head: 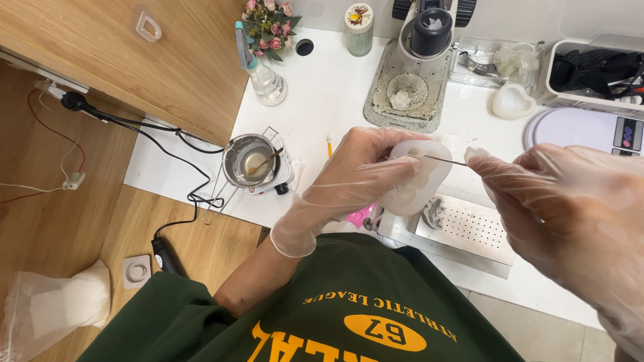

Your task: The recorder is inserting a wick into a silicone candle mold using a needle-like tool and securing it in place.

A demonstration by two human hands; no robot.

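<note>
The left hand [355, 175], in a thin clear glove, is curled around a soft white mold [417, 175] and tips it up, likely so its face can be seen. The right hand [570, 201], gloved too, pinches a thin metal pick [439, 159] between its fingertips. The pick's point rests on the mold, just beside the left fingers. Below both hands lies a metal tray with holes [469, 231]. Far out past the left hand sits a small pot with a spoon [251, 161] on the white table [329, 100]

White mould [419, 177], clear-gloved hands [349, 184], green yellow-lettered shirt [335, 302], pink flowers [268, 23]
</note>
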